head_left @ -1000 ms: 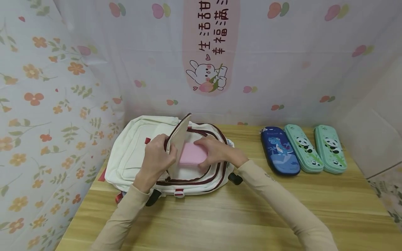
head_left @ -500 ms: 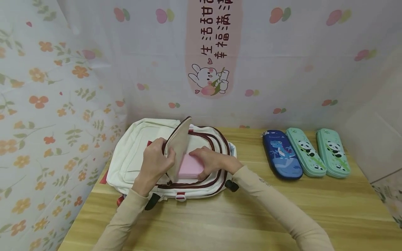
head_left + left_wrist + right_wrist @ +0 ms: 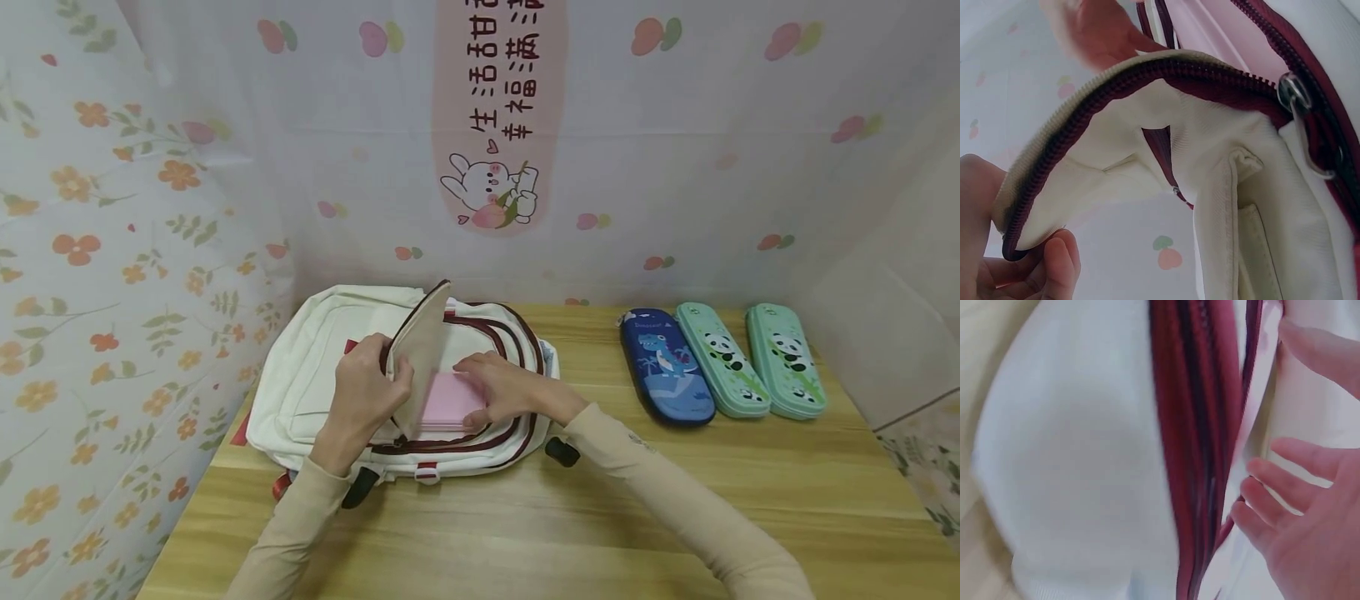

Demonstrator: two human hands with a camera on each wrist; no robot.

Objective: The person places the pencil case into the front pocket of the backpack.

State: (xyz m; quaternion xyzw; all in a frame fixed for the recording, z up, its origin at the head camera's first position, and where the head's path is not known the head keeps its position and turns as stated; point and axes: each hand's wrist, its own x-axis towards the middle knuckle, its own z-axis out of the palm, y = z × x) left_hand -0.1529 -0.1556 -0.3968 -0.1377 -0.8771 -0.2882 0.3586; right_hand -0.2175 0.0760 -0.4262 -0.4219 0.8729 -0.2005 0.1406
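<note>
A white backpack (image 3: 311, 375) with dark red zip edging lies on the wooden table, its front pocket unzipped. My left hand (image 3: 367, 387) pinches the edge of the pocket flap (image 3: 420, 354) and holds it raised; in the left wrist view the thumb and fingers (image 3: 1060, 262) grip the flap's corner. Inside the pocket sits a flat pink rectangular case (image 3: 452, 402), its left part hidden behind the flap. My right hand (image 3: 513, 390) is at the case's right side, fingers spread and loosely extended. In the right wrist view the right hand's fingers (image 3: 1285, 481) show nothing between them.
To the right on the table (image 3: 600, 517) lie a dark blue dinosaur pencil case (image 3: 666, 367) and two mint-green panda pencil cases, the nearer one (image 3: 722, 358) beside the blue one and another (image 3: 786, 358) at the far right. A printed curtain (image 3: 637, 150) hangs behind.
The pink case has gone lower and slightly toward me into the pocket with my right hand, whose fingers have since loosened from it. My left hand keeps holding the flap up.
</note>
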